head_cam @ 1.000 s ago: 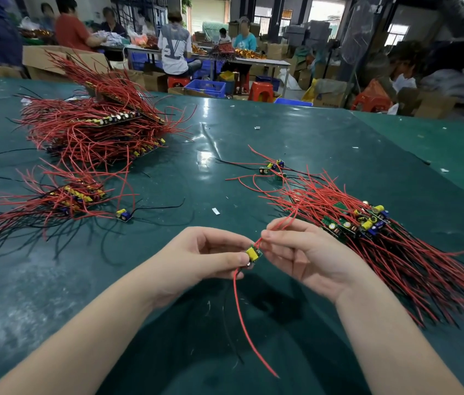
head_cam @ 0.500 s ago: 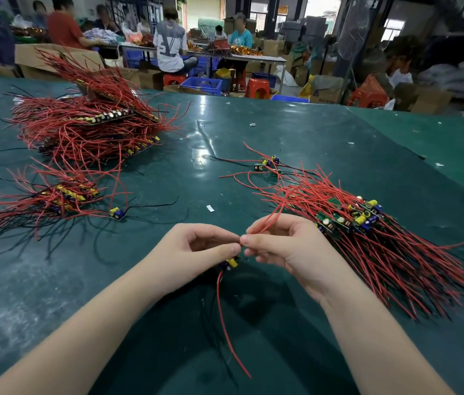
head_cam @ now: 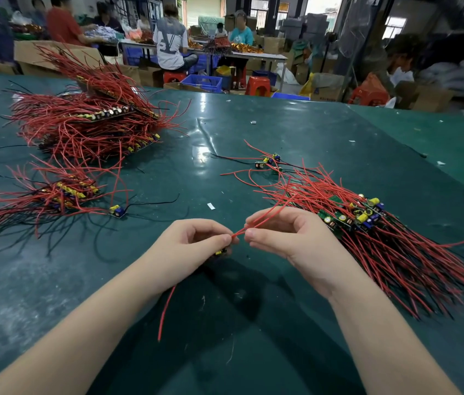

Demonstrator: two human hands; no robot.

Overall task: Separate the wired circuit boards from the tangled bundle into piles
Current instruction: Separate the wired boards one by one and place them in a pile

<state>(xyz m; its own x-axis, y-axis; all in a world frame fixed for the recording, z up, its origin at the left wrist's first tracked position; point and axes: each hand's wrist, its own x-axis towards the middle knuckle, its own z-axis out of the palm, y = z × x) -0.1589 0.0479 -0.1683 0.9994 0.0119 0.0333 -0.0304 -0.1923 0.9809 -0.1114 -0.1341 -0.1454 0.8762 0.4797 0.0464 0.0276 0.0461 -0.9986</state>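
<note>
Two hands at work over the green bench [head_cam: 253, 323], one board in play. My left hand [head_cam: 193, 246] has its grip curled round a single small circuit board [head_cam: 220, 252], mostly hidden under the fingers, only a yellow part peeking out below the knuckles; one red lead [head_cam: 166, 312] hangs loose from it toward me. My right hand [head_cam: 287, 238] pinches red wires [head_cam: 256, 220] that run up and right into the tangled bundle [head_cam: 381, 238], which lies just beside that hand on the right side of the bench. Both grips clamped, then: left on the board, right on wire. Sorted piles sit well apart on the left: a big stack [head_cam: 88, 124] far off, a smaller pile [head_cam: 62, 192] nearer, one lone board [head_cam: 118, 210] at its edge. A few strays [head_cam: 267, 161] lie beyond the bundle. Judged step: freeing this board's leads from the bundle. Next move likely calls for sliding the pinch along the wire while drawing the hands apart, gently, so neighbouring boards are not dragged out, then carrying the board left to a pile. Much of the bundle is yet unsorted.
</note>
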